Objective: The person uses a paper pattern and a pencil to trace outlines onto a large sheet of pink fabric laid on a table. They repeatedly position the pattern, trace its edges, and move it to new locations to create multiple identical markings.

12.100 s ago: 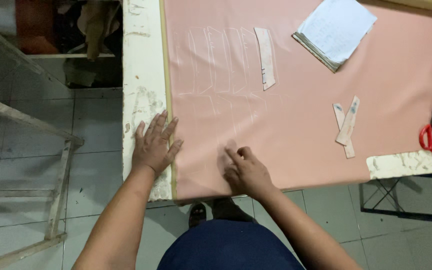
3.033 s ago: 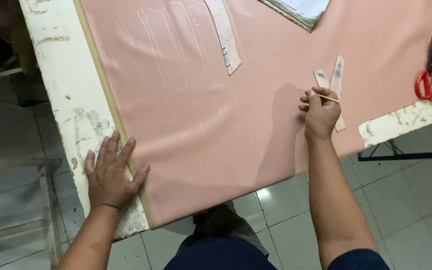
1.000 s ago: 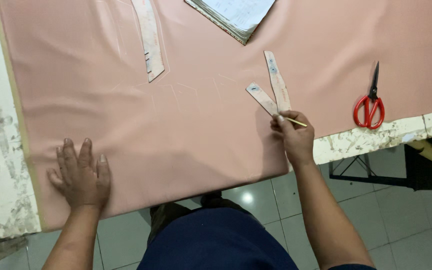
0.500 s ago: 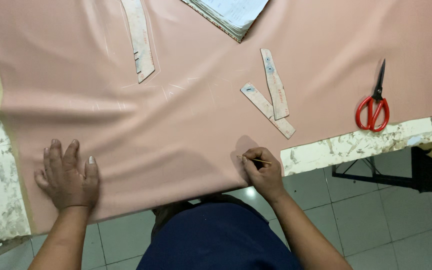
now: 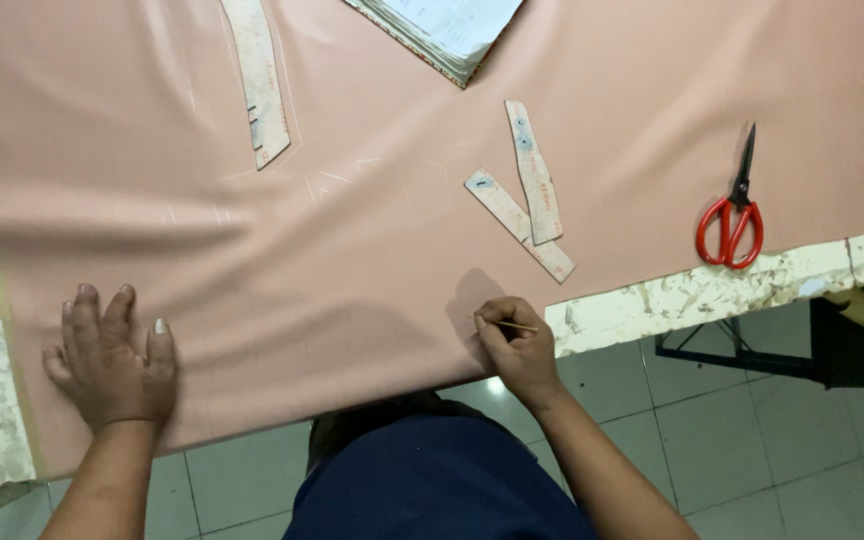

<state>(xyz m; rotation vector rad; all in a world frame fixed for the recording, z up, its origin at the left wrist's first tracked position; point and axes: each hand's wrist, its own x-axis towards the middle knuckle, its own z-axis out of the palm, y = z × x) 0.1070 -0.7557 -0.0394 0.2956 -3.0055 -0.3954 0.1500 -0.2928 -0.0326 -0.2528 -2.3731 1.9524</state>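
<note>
We are pressing our left hand (image 5: 109, 362) flat, fingers spread, on the near left part of the pink fabric (image 5: 372, 230), which is lying over the worn white table (image 5: 712, 290). Our right hand (image 5: 514, 340) is pinching a thin stick-like marker (image 5: 505, 323) at the near edge. Faint chalk lines are already showing farther up the cloth; cutting seems not yet begun, since the red scissors (image 5: 730, 222) are lying untouched, well apart. Beyond lie two card strips (image 5: 527, 200), a curved card template (image 5: 260, 85) and a paper stack (image 5: 447, 30).
</note>
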